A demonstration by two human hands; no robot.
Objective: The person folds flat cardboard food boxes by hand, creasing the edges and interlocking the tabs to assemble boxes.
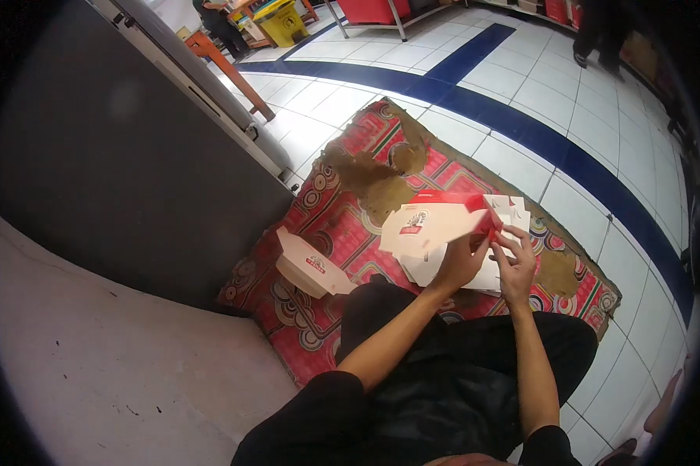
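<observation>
Both hands are at the red inner flap of a cardboard food box (443, 227), pale outside with a printed logo and partly folded. My left hand (460, 264) is closed on the flap's near side. Opposite it, my right hand (516, 262) pinches the flap's edge between thumb and fingers. Beneath the box lies a stack of flat white box blanks (423, 269), partly covered by the box and my hands. To the left, by my knee, a folded box (311, 266) with a similar logo rests on the mat.
I sit on a worn red patterned mat (288, 314) with torn brown patches. A dark panel (132, 140) and a pale wall (109, 334) stand at the left. White tiles (598, 147) with blue stripes lie beyond. A yellow bin (281, 23) and other people are farther back.
</observation>
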